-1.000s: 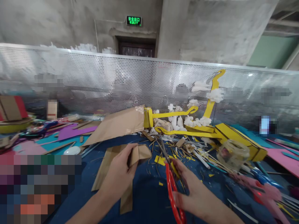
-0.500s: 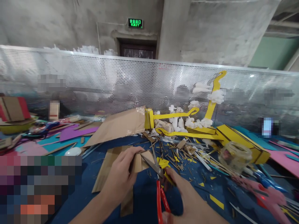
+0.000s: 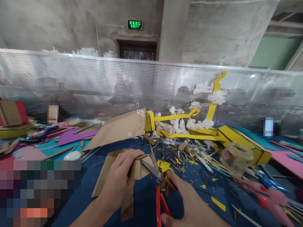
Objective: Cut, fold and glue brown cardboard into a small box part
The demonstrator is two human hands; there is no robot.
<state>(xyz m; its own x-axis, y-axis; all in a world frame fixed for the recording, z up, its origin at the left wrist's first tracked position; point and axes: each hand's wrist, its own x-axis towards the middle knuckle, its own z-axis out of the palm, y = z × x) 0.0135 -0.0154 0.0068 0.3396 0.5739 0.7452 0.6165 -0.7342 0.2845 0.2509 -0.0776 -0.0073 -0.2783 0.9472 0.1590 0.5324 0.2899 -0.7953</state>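
Observation:
My left hand (image 3: 123, 171) is closed around a small folded piece of brown cardboard (image 3: 136, 170). My right hand (image 3: 178, 195) grips a pair of scissors (image 3: 155, 170) with the blades apart. One blade crosses the cardboard near my left fingertips. A yellow loop shows at my right fingers. Red handles (image 3: 158, 205) run down beside that hand; I cannot tell whether they belong to the same tool. Beneath my left hand, a larger flat cardboard sheet (image 3: 101, 175) and a cardboard strip (image 3: 127, 205) lie on the dark blue tabletop (image 3: 144, 205).
Paper and stick scraps (image 3: 174, 154) litter the middle. A large cardboard panel (image 3: 118, 127) leans behind, beside a yellow construction (image 3: 243, 143) with white tufts (image 3: 216, 97). To the right are a clear jar (image 3: 236, 157) and a pink glue gun (image 3: 267, 195). A perforated metal screen (image 3: 94, 82) stands behind.
The view has shifted slightly. The scissors remain at the cardboard, their blades still apart, with the blade tips a little further left. Both hands keep their holds.

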